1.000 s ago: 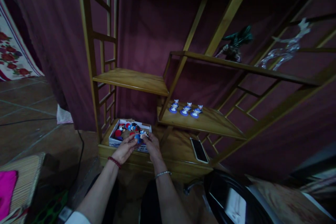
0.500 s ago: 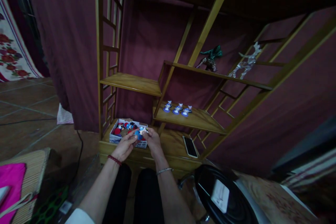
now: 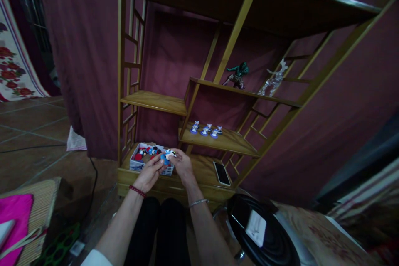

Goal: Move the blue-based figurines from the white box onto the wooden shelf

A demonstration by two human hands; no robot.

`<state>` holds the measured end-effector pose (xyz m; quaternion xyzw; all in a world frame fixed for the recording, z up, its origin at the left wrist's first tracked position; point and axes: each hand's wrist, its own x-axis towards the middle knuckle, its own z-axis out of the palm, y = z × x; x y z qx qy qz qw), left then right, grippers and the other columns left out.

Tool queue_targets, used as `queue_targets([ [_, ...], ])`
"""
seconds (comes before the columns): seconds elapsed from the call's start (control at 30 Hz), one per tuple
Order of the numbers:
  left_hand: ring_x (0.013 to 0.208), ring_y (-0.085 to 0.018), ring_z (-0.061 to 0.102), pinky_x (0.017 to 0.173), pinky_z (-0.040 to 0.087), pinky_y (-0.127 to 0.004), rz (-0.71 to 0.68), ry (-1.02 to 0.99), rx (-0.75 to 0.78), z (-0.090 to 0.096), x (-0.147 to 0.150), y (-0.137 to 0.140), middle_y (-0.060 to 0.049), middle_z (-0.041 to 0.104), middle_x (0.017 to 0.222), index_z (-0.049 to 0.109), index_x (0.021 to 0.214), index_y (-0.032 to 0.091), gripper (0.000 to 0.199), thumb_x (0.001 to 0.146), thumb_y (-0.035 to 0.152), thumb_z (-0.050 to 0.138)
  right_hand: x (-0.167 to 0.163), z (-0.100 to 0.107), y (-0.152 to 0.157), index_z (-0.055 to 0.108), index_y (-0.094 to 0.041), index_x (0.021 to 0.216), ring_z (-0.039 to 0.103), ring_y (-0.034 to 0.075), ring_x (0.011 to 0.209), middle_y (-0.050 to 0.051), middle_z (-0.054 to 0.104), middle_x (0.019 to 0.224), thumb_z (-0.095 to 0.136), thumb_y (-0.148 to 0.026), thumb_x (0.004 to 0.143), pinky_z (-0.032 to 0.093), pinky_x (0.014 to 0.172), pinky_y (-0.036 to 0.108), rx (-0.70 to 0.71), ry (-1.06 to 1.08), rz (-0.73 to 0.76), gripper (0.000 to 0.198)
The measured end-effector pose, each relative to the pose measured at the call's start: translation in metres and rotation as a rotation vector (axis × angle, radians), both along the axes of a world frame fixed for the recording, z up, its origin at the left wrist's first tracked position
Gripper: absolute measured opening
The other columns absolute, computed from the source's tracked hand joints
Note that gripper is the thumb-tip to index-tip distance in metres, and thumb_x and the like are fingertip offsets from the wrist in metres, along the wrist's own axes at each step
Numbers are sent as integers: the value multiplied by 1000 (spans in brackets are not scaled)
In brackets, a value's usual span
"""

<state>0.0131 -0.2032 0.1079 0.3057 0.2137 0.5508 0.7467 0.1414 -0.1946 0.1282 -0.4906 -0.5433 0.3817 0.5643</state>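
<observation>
Between my two hands is a small blue-and-white figurine, held just above the right end of an open box. My left hand grips its blue base, while the fingers of my right hand close on its white upper part. Beneath and to the left, the cardboard box holds several red, blue and black figurines. On the low shelf to the right, several small white figurines with purple-blue bases stand in two rows.
A phone lies on the cabinet's bottom board. Higher up stand a green-hooded figure and a clear deer-like ornament. A black round stool is at my right, a woven mat seat at my left. Wooden posts divide the shelf.
The view has shifted slightly, so the shelves appear lower and further left at the top. Both hands keep the figurine over the box in nearly the same pose.
</observation>
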Motion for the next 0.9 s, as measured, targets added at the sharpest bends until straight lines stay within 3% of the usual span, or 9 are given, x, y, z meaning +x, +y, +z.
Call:
queue_targets([
  [0.47,82,-11,58,79,44,-24,20,3,-13,8,2,-14,-5,63,96,61,98,17,31,68,9,61,2,12,-14,60,-19,86,60,15,73,1,66,80,62,-24,59,48,70,29,2,-38,21,27],
  [0.9,76,-10,59,78,45,-23,16,-58,-43,13,3,-23,-4,64,87,63,87,14,20,68,7,61,0,27,-26,61,-19,84,61,16,72,1,66,81,62,-24,60,48,69,28,18,-100,59,24],
])
